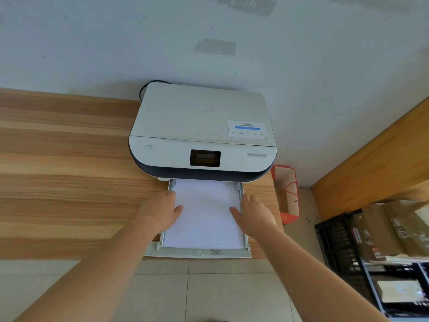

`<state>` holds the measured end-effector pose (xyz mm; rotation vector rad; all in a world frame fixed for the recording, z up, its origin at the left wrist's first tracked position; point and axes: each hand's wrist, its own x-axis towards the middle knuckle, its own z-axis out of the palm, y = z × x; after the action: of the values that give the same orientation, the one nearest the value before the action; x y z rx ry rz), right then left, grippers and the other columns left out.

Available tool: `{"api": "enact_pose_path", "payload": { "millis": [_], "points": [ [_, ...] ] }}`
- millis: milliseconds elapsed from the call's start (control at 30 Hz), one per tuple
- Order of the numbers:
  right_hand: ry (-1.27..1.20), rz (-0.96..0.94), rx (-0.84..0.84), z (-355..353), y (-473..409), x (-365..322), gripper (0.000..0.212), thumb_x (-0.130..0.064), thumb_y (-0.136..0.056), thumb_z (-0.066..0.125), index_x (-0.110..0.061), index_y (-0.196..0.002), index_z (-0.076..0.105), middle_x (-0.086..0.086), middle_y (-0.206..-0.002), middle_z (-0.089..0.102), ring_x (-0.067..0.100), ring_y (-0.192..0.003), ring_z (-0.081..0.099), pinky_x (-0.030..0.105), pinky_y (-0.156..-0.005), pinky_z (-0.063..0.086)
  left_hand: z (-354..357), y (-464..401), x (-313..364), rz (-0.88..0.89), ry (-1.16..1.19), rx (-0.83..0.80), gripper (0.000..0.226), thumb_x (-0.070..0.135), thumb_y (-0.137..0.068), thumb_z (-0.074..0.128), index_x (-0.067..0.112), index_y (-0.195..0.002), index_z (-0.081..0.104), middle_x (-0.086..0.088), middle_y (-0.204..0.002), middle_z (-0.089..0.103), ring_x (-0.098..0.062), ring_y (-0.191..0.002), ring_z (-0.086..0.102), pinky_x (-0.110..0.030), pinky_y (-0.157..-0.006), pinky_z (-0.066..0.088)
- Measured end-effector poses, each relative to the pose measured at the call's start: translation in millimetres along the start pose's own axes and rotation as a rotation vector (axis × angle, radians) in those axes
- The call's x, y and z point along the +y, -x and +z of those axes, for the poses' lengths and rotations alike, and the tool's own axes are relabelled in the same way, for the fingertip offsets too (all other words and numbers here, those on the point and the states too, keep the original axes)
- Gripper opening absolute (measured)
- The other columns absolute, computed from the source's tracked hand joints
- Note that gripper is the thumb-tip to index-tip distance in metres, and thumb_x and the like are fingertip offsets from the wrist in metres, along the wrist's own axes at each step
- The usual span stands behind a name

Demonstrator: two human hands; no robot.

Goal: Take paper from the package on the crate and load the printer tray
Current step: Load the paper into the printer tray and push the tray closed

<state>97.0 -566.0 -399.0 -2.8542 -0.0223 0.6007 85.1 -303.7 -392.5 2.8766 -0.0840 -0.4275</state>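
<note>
A white printer [199, 126] stands on a wooden desk [65, 173] against the wall. Its paper tray [197, 253] is pulled out toward me over the desk's front edge. A stack of white paper [205, 212] lies flat inside the tray. My left hand [160, 211] rests on the paper's left edge, thumb on top of the sheets. My right hand [254, 212] does the same on the right edge, fingers along the tray's side guide. A brown paper package [380, 231] lies on a black crate [341, 247] at the lower right.
A red and white paper bag [286, 194] stands on the floor between the desk and a second wooden surface [376, 163] at the right. A black cable [148, 86] loops behind the printer. Grey floor tiles [209, 293] lie below the desk edge.
</note>
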Motion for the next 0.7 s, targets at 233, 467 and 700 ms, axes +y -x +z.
{"api": "enact_pose_path", "payload": {
  "millis": [233, 467, 700],
  "points": [
    [0.126, -0.320, 0.044, 26, 47, -5, 0.064, -0.075, -0.081, 0.038, -0.025, -0.121, 0.044, -0.004, -0.118, 0.044, 0.018, -0.109, 0.043, 0.035, -0.098, 0.040, 24, 41, 12, 0.308, 0.006, -0.072, 0.081, 0.082, -0.072, 0.037, 0.024, -0.128, 0.043, 0.010, -0.128, 0.043, -0.011, -0.119, 0.039, -0.026, -0.099, 0.034],
    [0.207, -0.430, 0.056, 50, 61, -3, 0.079, -0.077, -0.073, 0.047, -0.029, -0.134, 0.032, 0.003, -0.142, 0.031, 0.025, -0.131, 0.030, 0.041, -0.111, 0.027, 63, 65, 6, 0.380, -0.144, 0.075, 0.081, 0.074, -0.068, 0.045, 0.023, -0.132, 0.045, 0.004, -0.140, 0.046, -0.015, -0.130, 0.030, -0.038, -0.104, 0.039],
    [0.246, -0.434, 0.088, 58, 55, -1, 0.078, -0.068, -0.074, 0.055, -0.029, -0.137, 0.034, 0.005, -0.148, 0.032, 0.030, -0.134, 0.032, 0.046, -0.110, 0.027, 69, 62, 1, 0.383, -0.190, 0.115, 0.082, 0.060, -0.054, 0.073, 0.020, -0.122, 0.052, -0.001, -0.131, 0.057, -0.020, -0.123, 0.036, -0.039, -0.093, 0.050]
  ]
}}
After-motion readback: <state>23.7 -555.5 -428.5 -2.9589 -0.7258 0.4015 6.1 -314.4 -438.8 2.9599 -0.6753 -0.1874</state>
